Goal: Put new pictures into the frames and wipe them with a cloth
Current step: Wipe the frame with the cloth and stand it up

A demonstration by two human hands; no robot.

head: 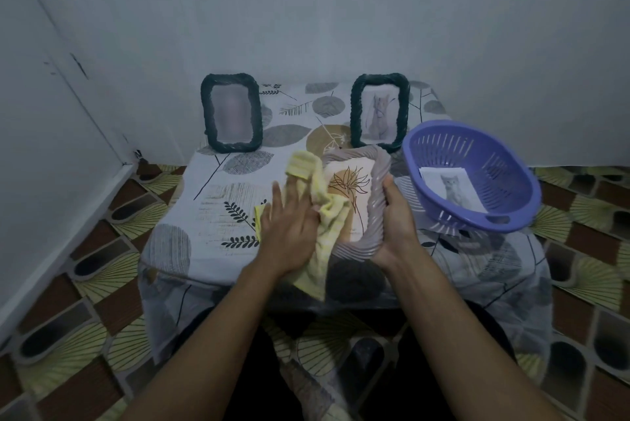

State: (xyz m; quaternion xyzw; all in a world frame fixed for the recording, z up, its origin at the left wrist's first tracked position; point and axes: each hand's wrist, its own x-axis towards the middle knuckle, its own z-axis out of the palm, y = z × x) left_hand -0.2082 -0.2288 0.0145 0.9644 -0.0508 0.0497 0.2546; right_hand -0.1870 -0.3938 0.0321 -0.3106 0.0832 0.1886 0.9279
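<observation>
One ribbed leaf-print frame (377,178) in grip of right hand (397,226), yellow cloth (329,216) under flat left hand (289,229).

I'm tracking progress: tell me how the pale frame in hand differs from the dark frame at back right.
The pale frame is light grey, the dark frame near black. The right hand grips the pale frame tilted; the dark frame stands upright on the table. The pale frame shows a plant drawing, the dark frame a cat. Both have twisted, rope-like borders.
</observation>
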